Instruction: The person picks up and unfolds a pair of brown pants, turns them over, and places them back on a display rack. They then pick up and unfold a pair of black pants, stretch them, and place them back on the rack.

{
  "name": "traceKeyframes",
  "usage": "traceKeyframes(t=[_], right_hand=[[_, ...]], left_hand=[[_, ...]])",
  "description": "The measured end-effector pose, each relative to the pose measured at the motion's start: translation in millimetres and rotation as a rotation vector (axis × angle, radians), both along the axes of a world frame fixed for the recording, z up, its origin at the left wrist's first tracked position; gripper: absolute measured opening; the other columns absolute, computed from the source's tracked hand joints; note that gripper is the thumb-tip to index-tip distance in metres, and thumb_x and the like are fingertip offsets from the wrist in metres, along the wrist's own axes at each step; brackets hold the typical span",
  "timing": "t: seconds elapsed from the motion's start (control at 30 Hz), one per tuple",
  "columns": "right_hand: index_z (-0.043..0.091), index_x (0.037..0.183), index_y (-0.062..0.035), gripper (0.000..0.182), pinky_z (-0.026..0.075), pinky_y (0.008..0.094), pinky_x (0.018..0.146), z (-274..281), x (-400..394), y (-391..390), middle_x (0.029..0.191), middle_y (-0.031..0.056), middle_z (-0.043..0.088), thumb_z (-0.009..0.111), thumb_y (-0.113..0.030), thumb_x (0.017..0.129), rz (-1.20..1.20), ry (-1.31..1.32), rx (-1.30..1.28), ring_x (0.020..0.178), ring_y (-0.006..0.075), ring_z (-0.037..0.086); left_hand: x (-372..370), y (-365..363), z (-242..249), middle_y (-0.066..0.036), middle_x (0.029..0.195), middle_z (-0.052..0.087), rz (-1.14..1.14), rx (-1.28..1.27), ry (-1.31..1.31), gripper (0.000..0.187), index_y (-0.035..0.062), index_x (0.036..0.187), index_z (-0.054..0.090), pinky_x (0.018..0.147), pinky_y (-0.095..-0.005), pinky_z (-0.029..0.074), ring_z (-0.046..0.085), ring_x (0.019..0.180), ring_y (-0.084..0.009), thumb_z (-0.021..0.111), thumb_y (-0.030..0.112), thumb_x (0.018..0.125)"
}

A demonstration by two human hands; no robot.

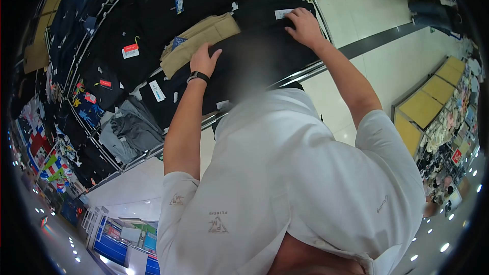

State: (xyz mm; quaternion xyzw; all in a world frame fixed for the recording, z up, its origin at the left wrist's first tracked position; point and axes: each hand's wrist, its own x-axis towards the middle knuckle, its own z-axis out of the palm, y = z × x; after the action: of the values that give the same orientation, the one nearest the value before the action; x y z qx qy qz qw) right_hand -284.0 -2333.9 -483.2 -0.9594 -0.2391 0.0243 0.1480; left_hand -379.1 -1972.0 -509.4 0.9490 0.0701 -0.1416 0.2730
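My left hand [203,62], with a dark band on its wrist, rests between folded khaki trousers [204,38] and a folded black garment [229,66]. Its thumb and forefinger are spread; the other fingers are partly hidden. At the far right end of the same black garment lies my right hand [305,28], thumb apart from the fingers. Its fingertips touch the garment beside a white tag [283,14]. Neither hand visibly grips anything. A blurred patch hides the middle of the black garment.
Metal rails [313,5] edge the display. Black clothes with a red-and-white tag [131,50] and a blue tag [179,0] lie beyond my hands. Grey garments [130,130] sit at the left. Pale tiled floor [356,91] and yellow-topped stands [425,97] are to the right.
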Motion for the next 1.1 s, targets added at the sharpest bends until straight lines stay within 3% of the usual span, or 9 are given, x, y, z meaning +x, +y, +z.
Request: traceKeyframes(t=[0.1, 0.23, 0.33, 0.47, 0.67, 0.77, 0.87, 1.1], right_hand=[[0.067, 0.102, -0.0103, 0.031, 0.045, 0.0403, 0.097, 6.4, -2.9, -18.9, 0.103, 0.008, 0.061, 0.076, -0.016, 0.073, -0.003, 0.0, -0.079, 0.109, 0.0285, 0.056], [0.066, 0.084, -0.0095, 0.014, 0.046, 0.0396, 0.095, 12.4, -2.8, -22.9, 0.099, 0.0065, 0.061, 0.074, -0.01, 0.072, 0.03, -0.039, -0.024, 0.106, 0.0279, 0.056], [0.062, 0.078, -0.0096, 0.012, 0.047, 0.0385, 0.091, 24.7, -6.0, -27.6, 0.094, 0.005, 0.061, 0.073, -0.009, 0.072, 0.064, -0.131, 0.072, 0.101, 0.0262, 0.058], [0.061, 0.077, -0.01, 0.013, 0.049, 0.0383, 0.084, 23.7, -15.5, -49.1, 0.086, 0.005, 0.061, 0.073, -0.01, 0.072, 0.038, -0.062, 0.129, 0.092, 0.0254, 0.06], [0.062, 0.081, -0.011, 0.013, 0.05, 0.0385, 0.076, 27.5, -37.0, -68.5, 0.08, 0.0063, 0.063, 0.072, -0.009, 0.074, 0.017, 0.063, 0.221, 0.084, 0.0271, 0.062], [0.064, 0.087, -0.0103, 0.013, 0.051, 0.0379, 0.076, 35.7, -48.3, -69.0, 0.085, 0.0068, 0.066, 0.07, -0.01, 0.076, 0.041, 0.152, 0.27, 0.087, 0.027, 0.063], [0.065, 0.1, -0.0083, 0.019, 0.053, 0.0373, 0.079, 46.5, -55.2, -71.9, 0.1, 0.0086, 0.068, 0.067, -0.013, 0.081, -0.158, 0.45, 0.335, 0.09, 0.0273, 0.066], [0.061, 0.113, -0.0073, 0.032, 0.052, 0.0378, 0.08, -8.6, -24.5, -62.7, 0.1, 0.0127, 0.065, 0.069, -0.015, 0.083, -0.41, 0.279, 0.472, 0.092, 0.0307, 0.065]], left_hand=[[-2.9, -2.1, 0.1, -0.017, 0.112, 0.068, -0.017, 0.005, -0.048, 0.042, 0.005, 0.114, 0.064, 0.091, -0.0447, 0.047, 0.061, 0.107, -0.037, 0.071, 0.035, 0.085], [-5.4, -4.3, 1.2, -0.017, 0.114, 0.067, -0.023, 0.043, -0.049, 0.043, 0.0053, 0.116, 0.063, 0.093, -0.0437, 0.046, 0.061, 0.108, -0.0359, 0.074, 0.03, 0.082], [-8.5, -1.9, -2.3, -0.017, 0.116, 0.066, -0.044, 0.087, -0.086, 0.046, 0.0053, 0.12, 0.06, 0.093, -0.0444, 0.048, 0.061, 0.109, -0.0369, 0.074, 0.028, 0.083], [-11.6, -2.6, -2.2, -0.017, 0.117, 0.066, -0.022, 0.088, -0.079, 0.044, 0.0053, 0.12, 0.06, 0.094, -0.0438, 0.046, 0.061, 0.11, -0.0363, 0.073, 0.021, 0.082], [-13.7, -7.2, -4.3, -0.017, 0.116, 0.066, -0.019, 0.147, -0.063, 0.043, 0.0056, 0.12, 0.06, 0.095, -0.0434, 0.045, 0.06, 0.109, -0.0356, 0.073, 0.017, 0.08], [-15.7, -8.5, -3.5, -0.017, 0.115, 0.066, -0.009, 0.167, -0.055, 0.043, 0.0061, 0.12, 0.06, 0.095, -0.0437, 0.045, 0.06, 0.11, -0.0351, 0.073, 0.017, 0.08], [-19.2, -10.3, -3.0, -0.016, 0.114, 0.065, 0.001, 0.191, -0.07, 0.043, 0.0066, 0.119, 0.06, 0.096, -0.0438, 0.044, 0.06, 0.11, -0.0346, 0.072, 0.017, 0.079], [-22.5, -18.9, -1.2, -0.015, 0.111, 0.065, 0.051, 0.213, -0.088, 0.04, 0.0065, 0.116, 0.061, 0.095, -0.0449, 0.045, 0.06, 0.109, -0.0347, 0.072, 0.016, 0.078]])
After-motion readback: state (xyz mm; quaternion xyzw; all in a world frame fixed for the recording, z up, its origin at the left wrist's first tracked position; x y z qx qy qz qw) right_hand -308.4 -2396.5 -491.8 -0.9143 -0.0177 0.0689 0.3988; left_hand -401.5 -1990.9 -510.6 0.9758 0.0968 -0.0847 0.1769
